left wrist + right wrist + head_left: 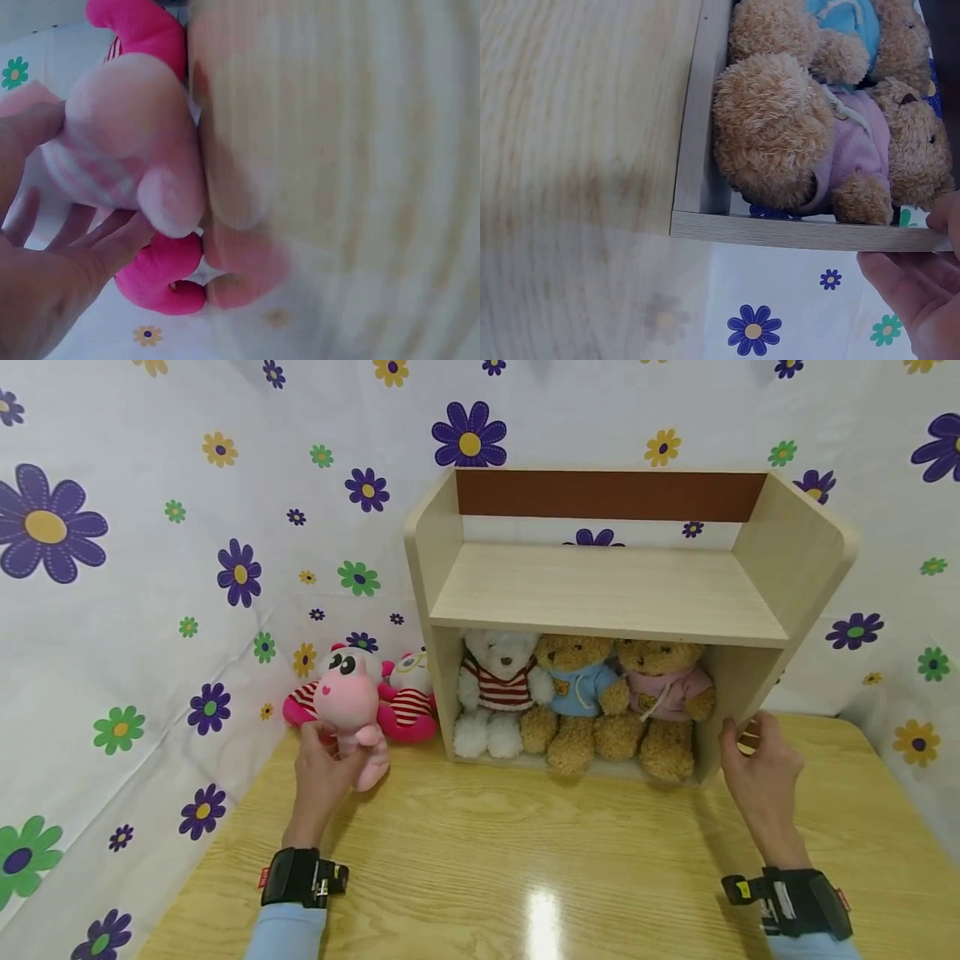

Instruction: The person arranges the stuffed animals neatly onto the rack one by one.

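Observation:
My left hand (322, 768) grips a pink plush toy (348, 703) by its lower body, thumb on one side and fingers on the other. In the left wrist view the toy's feet (171, 199) face the camera. On the right, my right hand (767, 777) pinches the side panel of a pale wooden shelf (607, 589), with the panel's edge (802, 231) between thumb and fingers. Inside the lower compartment sit a white bear (501, 685) in a striped shirt, a brown bear (576, 693) in blue and another brown bear (666, 693) in a pink hoodie.
Behind the pink toy, a magenta plush (302, 702) with striped parts is partly hidden. Another magenta striped plush (411, 702) leans by the shelf's left side. The wooden table (525, 852) meets a flower-printed cloth (150, 652) at the back and left.

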Available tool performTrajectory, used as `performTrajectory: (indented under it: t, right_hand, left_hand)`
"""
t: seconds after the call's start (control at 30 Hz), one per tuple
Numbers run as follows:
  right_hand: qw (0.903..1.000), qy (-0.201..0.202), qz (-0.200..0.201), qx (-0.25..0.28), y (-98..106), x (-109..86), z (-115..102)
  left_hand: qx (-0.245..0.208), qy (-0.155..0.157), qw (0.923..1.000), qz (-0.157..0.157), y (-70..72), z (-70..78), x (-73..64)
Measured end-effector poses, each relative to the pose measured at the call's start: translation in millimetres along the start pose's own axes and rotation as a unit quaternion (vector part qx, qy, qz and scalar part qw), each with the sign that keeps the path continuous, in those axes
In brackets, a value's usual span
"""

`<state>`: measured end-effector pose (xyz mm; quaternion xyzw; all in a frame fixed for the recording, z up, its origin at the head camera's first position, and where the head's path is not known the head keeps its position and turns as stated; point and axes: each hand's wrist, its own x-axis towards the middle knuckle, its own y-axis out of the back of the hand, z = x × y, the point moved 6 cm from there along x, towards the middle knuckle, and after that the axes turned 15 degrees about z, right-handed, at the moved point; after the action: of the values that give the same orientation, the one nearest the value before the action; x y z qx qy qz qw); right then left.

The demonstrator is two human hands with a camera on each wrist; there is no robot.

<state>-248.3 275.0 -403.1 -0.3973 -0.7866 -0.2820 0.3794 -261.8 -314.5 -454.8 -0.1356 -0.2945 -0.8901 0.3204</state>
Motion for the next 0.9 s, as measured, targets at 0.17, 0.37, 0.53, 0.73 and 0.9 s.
performTrajectory:
  t: [0.17, 0.37, 0.53, 0.73, 0.9]
  right_hand:
    - [0.9997, -0.01, -0.004, -0.023, -1.1, 0.9, -0.8]
    - [0.9996, 0.0, -0.01, -0.025, -1.0, 1.7, -3.8]
    - [0.9996, -0.004, -0.013, -0.024, -1.2, 1.3, -4.2]
    - [0.9993, -0.012, -0.02, -0.031, -1.2, 1.3, -2.9]
    - [0.9989, -0.002, -0.038, -0.025, -0.3, 4.9, -4.9]
  left_hand:
    - [0.028, 0.004, 0.999, -0.034, 2.8, 2.2, 2.8]
    - [0.057, 0.04, 0.9962, -0.053, 7.2, 2.2, 2.9]
    - [0.055, 0.046, 0.9962, -0.05, 9.6, 2.4, 2.5]
    - [0.013, 0.039, 0.9991, -0.009, 16.9, 6.8, 4.5]
    - [-0.025, 0.005, 0.9985, 0.047, 31.0, 26.9, 8.3]
